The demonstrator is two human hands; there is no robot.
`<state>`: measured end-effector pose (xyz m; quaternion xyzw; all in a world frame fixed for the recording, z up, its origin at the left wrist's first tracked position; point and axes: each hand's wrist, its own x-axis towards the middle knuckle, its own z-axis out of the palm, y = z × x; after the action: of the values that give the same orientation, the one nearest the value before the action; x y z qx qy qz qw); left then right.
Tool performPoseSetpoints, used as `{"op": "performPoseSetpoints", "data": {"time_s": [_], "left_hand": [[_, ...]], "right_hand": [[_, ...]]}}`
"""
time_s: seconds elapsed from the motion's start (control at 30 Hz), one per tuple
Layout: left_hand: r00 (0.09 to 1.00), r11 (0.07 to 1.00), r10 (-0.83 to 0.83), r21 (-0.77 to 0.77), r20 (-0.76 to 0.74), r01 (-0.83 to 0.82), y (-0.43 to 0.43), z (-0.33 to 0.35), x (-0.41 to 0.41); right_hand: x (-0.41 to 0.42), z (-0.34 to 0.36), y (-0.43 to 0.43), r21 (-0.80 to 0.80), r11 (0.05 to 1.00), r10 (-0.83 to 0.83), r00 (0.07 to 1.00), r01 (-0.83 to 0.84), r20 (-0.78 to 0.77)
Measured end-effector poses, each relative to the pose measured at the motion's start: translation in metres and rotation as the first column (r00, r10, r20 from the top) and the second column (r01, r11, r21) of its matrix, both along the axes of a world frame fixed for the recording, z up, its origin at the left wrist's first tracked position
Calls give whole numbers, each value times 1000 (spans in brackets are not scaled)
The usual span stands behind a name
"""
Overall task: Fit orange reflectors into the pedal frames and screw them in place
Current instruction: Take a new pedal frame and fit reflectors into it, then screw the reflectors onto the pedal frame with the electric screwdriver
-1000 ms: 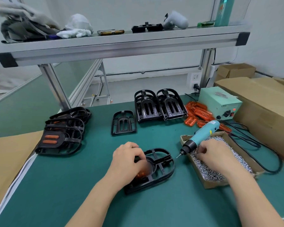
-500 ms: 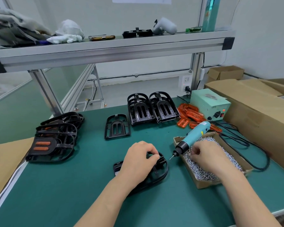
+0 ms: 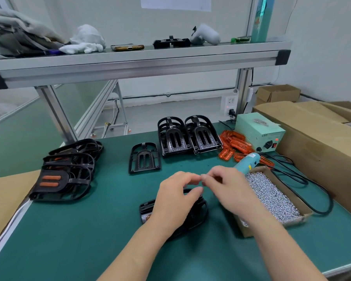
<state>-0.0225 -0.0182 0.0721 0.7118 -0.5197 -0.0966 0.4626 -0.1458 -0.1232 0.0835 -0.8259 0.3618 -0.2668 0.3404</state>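
The frame [image 3: 147, 207] lies at lower centre on the mat [image 3: 69, 240], mostly under the left hand [image 3: 176, 201]. It looks like light, stiff plastic that may slide, so it is best pinned by its rim. The right hand [image 3: 229, 189] meets the left fingertip to fingertip, fingers curled close; whether a screw is pinched cannot be told. The screwdriver [image 3: 247, 163] rests on the screw box [image 3: 272, 196] at right, and reflectors [image 3: 235, 145] lie behind it
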Motion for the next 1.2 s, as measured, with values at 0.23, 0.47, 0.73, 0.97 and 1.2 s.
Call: {"op": "performPoseSetpoints", "data": {"time_s": [0.23,0.47,0.73,0.97,1.2], "left_hand": [[988,992,126,5,-86,-126,9,5,14],[983,988,150,53,-108,-145,13,0,19],[983,988,147,66,-108,-140,13,-7,21],[983,988,148,71,-110,-140,12,-9,22],[981,985,163,79,-101,-155,16,-9,26]], "right_hand": [[22,-10,10,92,994,53,991,-65,124],[9,-16,-16,-73,969,-231,968,238,95],[-18,-39,-47,102,864,-494,869,493,-23],[-5,-42,-54,620,724,-545,802,302,246],[5,-39,-53,796,582,-646,690,167,328]]}}
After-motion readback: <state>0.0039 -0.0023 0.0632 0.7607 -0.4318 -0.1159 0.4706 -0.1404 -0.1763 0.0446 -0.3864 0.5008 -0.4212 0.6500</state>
